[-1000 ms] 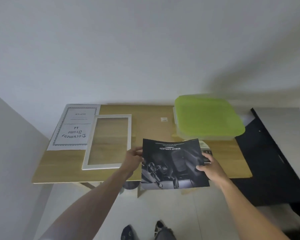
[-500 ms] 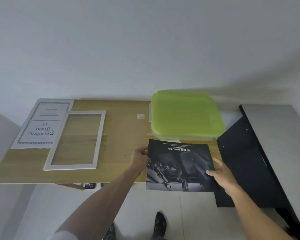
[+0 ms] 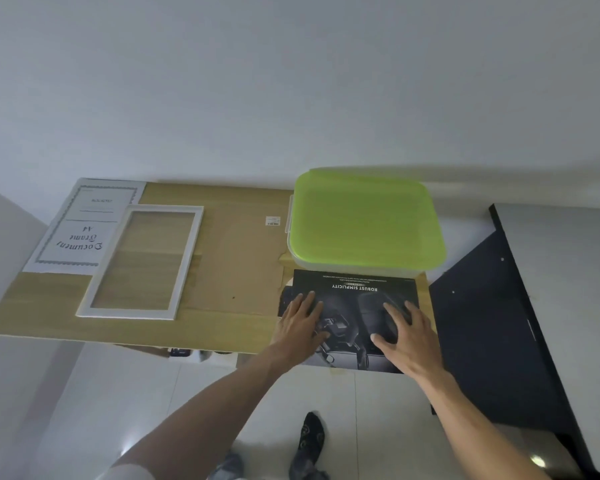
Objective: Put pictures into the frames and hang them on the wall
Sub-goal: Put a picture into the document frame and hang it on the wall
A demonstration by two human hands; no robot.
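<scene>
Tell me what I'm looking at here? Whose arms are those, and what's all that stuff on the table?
No machine here: those are a person's two bare arms. The picture comes from a camera worn on their head, looking down, so you see what they see.

On the wooden table lies a white picture frame with nothing in it yet. Beside it lies a white sheet printed "Document Frame A4", and a brown cardboard backing lies in the middle. Further right sits a box with a green lid.

The left hand and right hand lie flat, fingers spread, on a dark picture, pressing it on the table's near edge. Nothing is gripped. The picture probably goes into the frame next.
</scene>
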